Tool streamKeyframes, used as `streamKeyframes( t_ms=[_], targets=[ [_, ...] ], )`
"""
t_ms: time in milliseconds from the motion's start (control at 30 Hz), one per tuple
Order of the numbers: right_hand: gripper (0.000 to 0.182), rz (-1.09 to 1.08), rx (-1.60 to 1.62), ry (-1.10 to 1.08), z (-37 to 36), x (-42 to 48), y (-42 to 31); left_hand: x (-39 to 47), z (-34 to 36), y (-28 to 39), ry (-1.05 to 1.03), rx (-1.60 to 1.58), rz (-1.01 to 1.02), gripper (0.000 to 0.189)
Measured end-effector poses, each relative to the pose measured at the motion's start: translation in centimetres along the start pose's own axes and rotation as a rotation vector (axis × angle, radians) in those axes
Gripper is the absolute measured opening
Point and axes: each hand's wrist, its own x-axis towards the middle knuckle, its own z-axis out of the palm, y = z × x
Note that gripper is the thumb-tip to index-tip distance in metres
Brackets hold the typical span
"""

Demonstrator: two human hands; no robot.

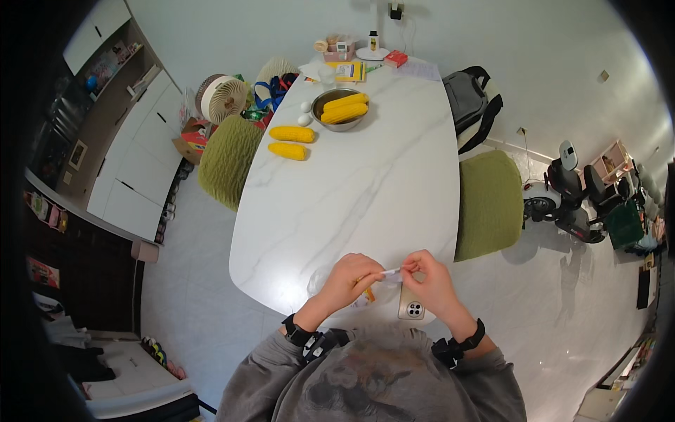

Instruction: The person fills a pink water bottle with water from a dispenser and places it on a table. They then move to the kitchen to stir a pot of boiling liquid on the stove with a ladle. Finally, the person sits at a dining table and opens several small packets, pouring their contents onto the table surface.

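Note:
My left hand [352, 279] and my right hand [430, 282] pinch a small, thin white item [391, 274] between them; its exact kind is unclear. Beneath my hands, near the table's front edge, lies a clear plastic bag [318, 279] with a printed orange and white packet [365, 298]. A gold smartphone [411, 304] lies partly under my right hand, camera side up. Farther off, a steel bowl [340, 125] holds ears of yellow corn [344, 113]. Two more ears of corn [291, 134] lie to its left, and two white eggs [304, 120] sit against or close beside the bowl.
The marble-patterned table [358, 195] has green-covered chairs at its left [229, 163] and right [489, 205]. At the far end stand a lamp base [372, 53], a pink basket [339, 55], books [348, 72] and a plastic cup [327, 77]. A grey backpack [465, 101] rests on a chair.

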Motion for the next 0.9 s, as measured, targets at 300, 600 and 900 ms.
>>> streamKeyframes(
  t_ms=[300,600,900],
  targets=[
    [0.017,0.451,0.477,-0.225,-0.5,0.6,-0.5,0.8,-0.7,0.8,0.155,0.483,0.499,0.023],
    [0.016,0.110,0.291,-0.187,-1.0,-0.1,2.0,-0.2,0.6,-0.6,0.042,-0.116,-0.096,0.087],
    [0.012,0.080,0.386,-0.225,-1.6,-0.5,3.4,0.1,1.4,-1.6,-0.047,-0.693,-0.449,0.040]
  ],
)
